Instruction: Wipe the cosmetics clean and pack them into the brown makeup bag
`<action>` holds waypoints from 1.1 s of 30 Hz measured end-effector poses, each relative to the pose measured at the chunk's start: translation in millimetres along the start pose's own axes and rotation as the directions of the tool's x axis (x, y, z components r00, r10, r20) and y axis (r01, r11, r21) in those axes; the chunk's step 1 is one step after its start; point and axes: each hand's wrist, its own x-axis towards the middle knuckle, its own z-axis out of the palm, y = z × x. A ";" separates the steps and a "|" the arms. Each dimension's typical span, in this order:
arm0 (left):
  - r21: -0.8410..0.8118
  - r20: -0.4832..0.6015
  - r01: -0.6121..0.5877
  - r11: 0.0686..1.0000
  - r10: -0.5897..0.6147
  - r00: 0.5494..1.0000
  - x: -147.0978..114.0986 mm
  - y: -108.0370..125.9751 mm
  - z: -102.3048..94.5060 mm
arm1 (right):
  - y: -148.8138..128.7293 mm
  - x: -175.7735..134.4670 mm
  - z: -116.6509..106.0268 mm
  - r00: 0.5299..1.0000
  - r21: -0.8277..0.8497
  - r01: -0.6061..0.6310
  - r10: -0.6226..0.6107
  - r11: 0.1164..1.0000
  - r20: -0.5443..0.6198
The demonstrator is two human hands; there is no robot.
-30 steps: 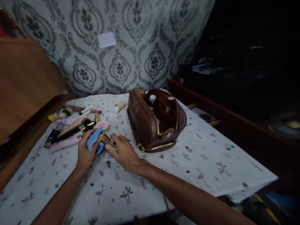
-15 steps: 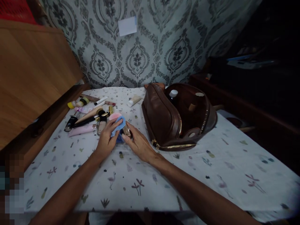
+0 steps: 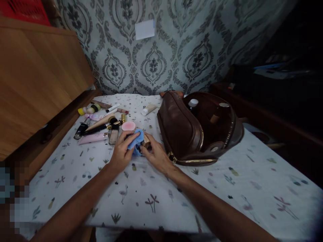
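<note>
Where the near edge of the covered table crosses the foot of the view, a white tablecloth (image 3: 136,211) printed with flamingos, pineapples, cacti and palm trees lies mostly smooth over the top. Above it, near the middle, the left hand (image 3: 122,151) has its fingers curled around a crumpled blue cloth (image 3: 137,137), pressed against a small gold-brown case (image 3: 146,143) between the two hands. The right hand (image 3: 157,155) grips that case from the other side with bent fingers, which partly hide it.

Just right of the hands stands a brown leather-look bag (image 3: 179,131), its top gaping, a gold zip (image 3: 198,161) along its near base and a white-capped bottle (image 3: 193,103) inside. Left of the hands is a loose heap of cosmetics: a pink tube (image 3: 93,138), a beige-filled bottle (image 3: 113,136), a dark bottle (image 3: 81,129) and a tapered beige tube (image 3: 101,122). A round pink compact (image 3: 128,126) lies just beyond the left hand; farther back rests a cream tube (image 3: 149,109).

A wooden panel (image 3: 42,87) rises along the left side, with a red plastic basket (image 3: 24,11) above. Behind everything is grey damask wallpaper (image 3: 171,64), bearing a white slip of paper (image 3: 144,29). The right side of the room sinks into shadow, where a pale, blue-edged object (image 3: 280,71) is too dim to identify.
</note>
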 end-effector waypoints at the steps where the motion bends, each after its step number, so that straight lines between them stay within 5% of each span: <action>1: 0.005 -0.029 0.039 0.999 -0.039 0.999 0.6 -2.5 0.1 | -1.1 -0.2 -0.3 1.000 -0.005 -0.009 0.009 1.000 0.008; 4: -0.005 -0.056 0.164 0.987 -0.164 0.985 2.6 -14.0 0.6 | -2.3 -0.8 0.9 0.999 -0.004 -0.024 0.024 1.000 0.023; 8: -0.056 0.048 0.255 0.965 -0.252 0.966 3.6 -29.6 3.3 | 2.6 1.1 5.3 0.994 0.177 -0.096 0.103 0.979 -0.031; 14: -0.152 0.105 0.338 0.929 -0.325 0.940 2.5 -34.9 6.3 | 3.2 7.1 6.1 0.930 0.699 -0.238 0.365 0.674 -0.035; 18: -0.345 0.121 0.498 0.795 -0.489 0.864 0.5 -35.2 8.6 | -0.3 8.0 5.9 0.906 0.816 -0.228 0.422 0.530 -0.021; 22: -0.460 0.134 0.591 0.662 -0.606 0.784 -0.1 -34.2 9.4 | 0.0 6.1 7.2 0.906 0.795 -0.271 0.423 0.543 0.020; 27: -0.377 0.077 0.431 0.820 -0.436 0.897 4.1 -22.5 5.3 | 0.0 3.1 8.1 0.892 0.739 -0.334 0.450 0.585 0.047; 33: -0.316 0.093 0.286 0.905 -0.270 0.958 5.1 -13.2 1.1 | 3.0 8.0 5.9 0.860 0.871 -0.267 0.511 0.413 0.022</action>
